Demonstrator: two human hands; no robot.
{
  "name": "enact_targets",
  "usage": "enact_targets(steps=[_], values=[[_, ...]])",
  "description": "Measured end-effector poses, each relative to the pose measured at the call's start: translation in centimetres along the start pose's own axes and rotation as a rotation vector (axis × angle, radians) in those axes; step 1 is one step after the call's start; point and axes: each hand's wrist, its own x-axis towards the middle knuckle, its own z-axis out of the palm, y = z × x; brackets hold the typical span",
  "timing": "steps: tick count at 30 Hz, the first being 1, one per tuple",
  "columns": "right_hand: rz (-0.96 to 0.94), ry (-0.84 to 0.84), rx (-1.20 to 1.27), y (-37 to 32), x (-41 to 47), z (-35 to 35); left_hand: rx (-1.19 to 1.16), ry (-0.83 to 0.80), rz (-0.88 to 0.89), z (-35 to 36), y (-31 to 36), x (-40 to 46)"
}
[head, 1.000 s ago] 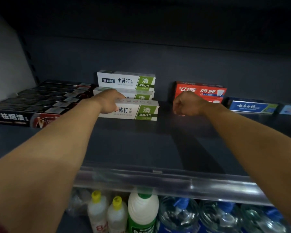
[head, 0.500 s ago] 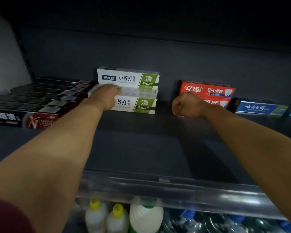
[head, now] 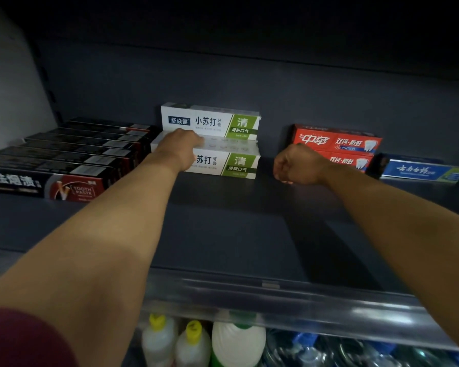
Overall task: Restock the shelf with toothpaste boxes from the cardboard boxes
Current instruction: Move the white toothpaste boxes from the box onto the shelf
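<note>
Dim overall, nearly black toward the top and upper right. Lit from the front, brightest on the forearms and on the white and green boxes [head: 210, 140]. Long dark shadow cast across the shelf [head: 223, 234] under the right arm. Pale glare streaks along the clear front rail [head: 276, 305]. Soft, smeared focus on the bottles [head: 194, 343] below and on the dark boxes [head: 64, 160] at left. Wide-angle bending of straight lines near the edges.

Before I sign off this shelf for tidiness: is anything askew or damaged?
Nothing stands out. The white-and-green toothpaste boxes, black boxes and red boxes sit square and look undamaged.
</note>
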Motion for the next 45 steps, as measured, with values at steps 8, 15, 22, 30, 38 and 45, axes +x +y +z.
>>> enact_targets(steps=[8,15,22,30,38,45], values=[[0.016,-0.010,0.007,0.2,-0.2,-0.4,0.001,-0.013,-0.017,-0.1,0.4,0.1],[0.031,-0.044,-0.017,-0.7,-0.6,-0.8,0.028,-0.038,-0.015,-1.0,1.5,-0.9],[0.041,-0.037,-0.017,-2.5,-2.6,-1.4,-0.024,-0.020,-0.006,-2.6,2.5,-3.8],[-0.028,-0.044,-0.071,-6.0,-8.4,-2.1,-0.007,-0.080,-0.005,-5.4,5.3,-11.5],[-0.095,-0.029,-0.074,-9.0,-17.1,-2.7,-0.019,-0.141,0.051,-8.2,9.3,-21.1],[-0.108,-0.008,-0.093,-8.7,-25.4,-2.0,-0.041,-0.202,0.136,-8.5,15.0,-28.5]])
